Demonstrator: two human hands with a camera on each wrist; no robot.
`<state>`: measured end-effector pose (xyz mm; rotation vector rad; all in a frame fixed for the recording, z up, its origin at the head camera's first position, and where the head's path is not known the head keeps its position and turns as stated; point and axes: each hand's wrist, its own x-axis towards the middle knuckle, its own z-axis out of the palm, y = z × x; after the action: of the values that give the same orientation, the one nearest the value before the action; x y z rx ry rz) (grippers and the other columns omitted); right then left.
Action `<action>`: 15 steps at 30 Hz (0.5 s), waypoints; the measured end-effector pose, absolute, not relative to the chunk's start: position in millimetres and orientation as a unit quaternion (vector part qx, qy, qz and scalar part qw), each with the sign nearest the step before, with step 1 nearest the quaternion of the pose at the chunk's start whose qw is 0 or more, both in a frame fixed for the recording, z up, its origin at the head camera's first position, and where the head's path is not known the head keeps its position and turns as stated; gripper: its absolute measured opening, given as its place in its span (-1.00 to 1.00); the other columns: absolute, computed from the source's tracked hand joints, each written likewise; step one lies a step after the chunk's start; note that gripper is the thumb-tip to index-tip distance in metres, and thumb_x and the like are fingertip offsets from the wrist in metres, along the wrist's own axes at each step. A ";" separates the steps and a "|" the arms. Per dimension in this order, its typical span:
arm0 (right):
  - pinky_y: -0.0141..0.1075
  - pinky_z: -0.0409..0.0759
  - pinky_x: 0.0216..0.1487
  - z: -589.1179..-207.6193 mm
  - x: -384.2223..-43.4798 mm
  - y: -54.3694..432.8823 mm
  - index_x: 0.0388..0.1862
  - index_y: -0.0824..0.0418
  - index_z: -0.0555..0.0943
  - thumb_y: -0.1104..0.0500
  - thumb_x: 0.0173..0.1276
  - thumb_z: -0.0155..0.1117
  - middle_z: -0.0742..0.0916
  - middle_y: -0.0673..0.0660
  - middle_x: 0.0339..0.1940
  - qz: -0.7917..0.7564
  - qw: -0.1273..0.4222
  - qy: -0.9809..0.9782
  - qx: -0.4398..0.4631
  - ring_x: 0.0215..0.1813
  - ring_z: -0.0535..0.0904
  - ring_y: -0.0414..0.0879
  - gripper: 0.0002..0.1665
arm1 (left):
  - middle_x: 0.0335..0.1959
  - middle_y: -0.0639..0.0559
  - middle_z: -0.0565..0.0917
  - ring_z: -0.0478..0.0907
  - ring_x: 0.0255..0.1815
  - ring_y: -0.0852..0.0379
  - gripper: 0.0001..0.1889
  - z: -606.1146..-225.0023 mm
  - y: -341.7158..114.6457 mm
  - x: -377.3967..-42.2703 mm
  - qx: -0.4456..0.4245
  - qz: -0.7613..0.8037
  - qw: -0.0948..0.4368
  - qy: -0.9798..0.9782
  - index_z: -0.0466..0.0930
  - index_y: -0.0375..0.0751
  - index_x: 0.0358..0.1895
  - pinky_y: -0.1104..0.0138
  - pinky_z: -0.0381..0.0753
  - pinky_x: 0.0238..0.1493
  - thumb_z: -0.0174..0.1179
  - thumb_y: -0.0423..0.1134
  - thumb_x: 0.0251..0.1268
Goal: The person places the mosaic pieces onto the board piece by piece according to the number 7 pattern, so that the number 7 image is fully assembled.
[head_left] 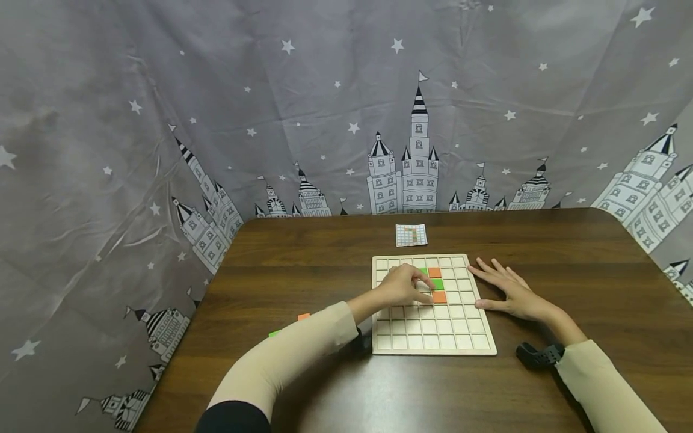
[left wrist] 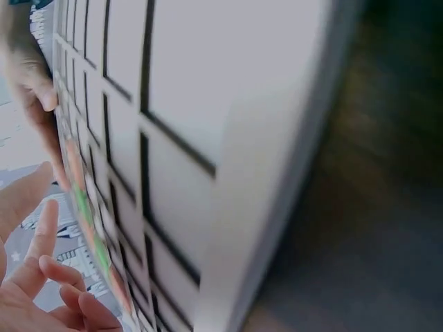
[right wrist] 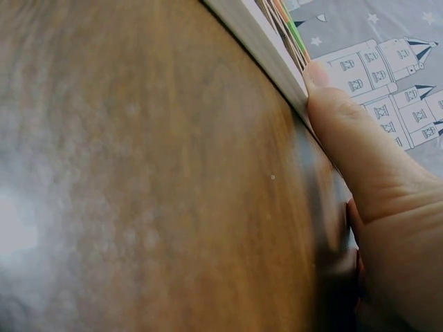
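A pale wooden grid board lies on the table. Two orange tiles and two green tiles sit in its squares, among them an orange tile and a green tile. My left hand reaches over the board, thumb and forefinger spread beside the lower orange tile, and partly covers the squares under it. In the left wrist view no piece shows between the fingers of that hand. My right hand lies with fingers spread at the board's right edge, its thumb touching the side.
A small printed grid card lies behind the board. Loose orange and green tiles peek out past my left sleeve. The brown table ends at a grey curtain with castles and stars.
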<state>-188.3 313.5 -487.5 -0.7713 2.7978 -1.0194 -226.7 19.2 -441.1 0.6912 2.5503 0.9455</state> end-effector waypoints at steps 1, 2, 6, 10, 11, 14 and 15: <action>0.35 -0.30 0.40 -487.6 -188.1 313.0 0.57 0.16 0.24 -0.03 0.33 0.39 0.14 0.46 0.55 -0.332 0.032 0.908 -0.252 0.53 -0.20 0.50 -0.09 | -0.43 0.14 0.59 0.39 -0.27 0.20 -0.76 -439.0 15.8 -226.2 0.239 0.342 0.170 0.893 0.82 0.02 -0.17 0.33 0.34 -0.05 0.54 -0.12 0.06; 0.35 -0.30 0.39 -487.8 -188.0 312.6 0.57 0.16 0.24 -0.02 0.33 0.39 0.14 0.46 0.55 -0.333 0.032 0.908 -0.252 0.53 -0.20 0.50 -0.09 | -0.34 0.12 0.63 0.43 -0.21 0.18 -0.77 -437.3 11.8 -225.8 0.237 0.351 0.173 0.889 0.81 0.01 -0.17 0.29 0.36 0.00 0.53 -0.13 0.08; 0.35 -0.30 0.39 -488.5 -188.3 312.3 0.57 0.16 0.24 -0.02 0.33 0.40 0.14 0.47 0.55 -0.332 0.030 0.909 -0.252 0.53 -0.20 0.49 -0.08 | -0.02 0.04 0.67 0.48 0.01 0.08 -0.75 -430.1 -7.7 -226.1 0.242 0.401 0.184 0.864 0.80 -0.12 -0.12 0.28 0.41 0.06 0.50 -0.21 0.11; 0.35 -0.29 0.39 -489.4 -189.2 313.7 0.57 0.15 0.24 -0.02 0.33 0.40 0.14 0.46 0.55 -0.329 0.030 0.910 -0.252 0.53 -0.21 0.49 -0.08 | -0.16 -0.06 0.65 0.40 -0.17 0.09 -0.70 -420.8 -32.5 -229.1 0.263 0.433 0.200 0.839 0.77 -0.21 -0.04 0.39 0.37 -0.21 0.48 -0.24 0.15; 0.35 -0.29 0.39 -489.5 -189.1 314.0 0.57 0.15 0.24 -0.02 0.33 0.40 0.14 0.46 0.55 -0.329 0.029 0.910 -0.252 0.53 -0.21 0.49 -0.08 | -0.25 -0.09 0.62 0.37 -0.26 0.11 -0.70 -418.3 -39.4 -229.6 0.264 0.433 0.207 0.837 0.77 -0.20 -0.03 0.40 0.35 -0.27 0.47 -0.24 0.16; 0.36 -0.29 0.39 -489.4 -188.9 314.6 0.58 0.14 0.23 -0.02 0.33 0.40 0.14 0.46 0.55 -0.330 0.030 0.909 -0.253 0.54 -0.21 0.48 -0.08 | -0.51 -0.03 0.41 0.26 -0.46 0.18 -0.70 -412.0 -60.0 -230.2 0.268 0.435 0.228 0.829 0.76 -0.20 0.00 0.40 0.28 -0.39 0.45 -0.24 0.20; 0.36 -0.29 0.39 -489.3 -188.9 314.6 0.58 0.14 0.23 -0.02 0.33 0.40 0.14 0.46 0.55 -0.330 0.030 0.909 -0.253 0.54 -0.21 0.48 -0.08 | -0.57 -0.01 0.34 0.22 -0.50 0.20 -0.70 -410.7 -66.7 -230.4 0.272 0.436 0.234 0.825 0.75 -0.21 0.00 0.40 0.26 -0.42 0.44 -0.25 0.20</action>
<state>-188.9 314.6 -489.3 -0.7805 2.8019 -1.0170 -230.4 -66.7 -410.7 0.7473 2.2663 1.1976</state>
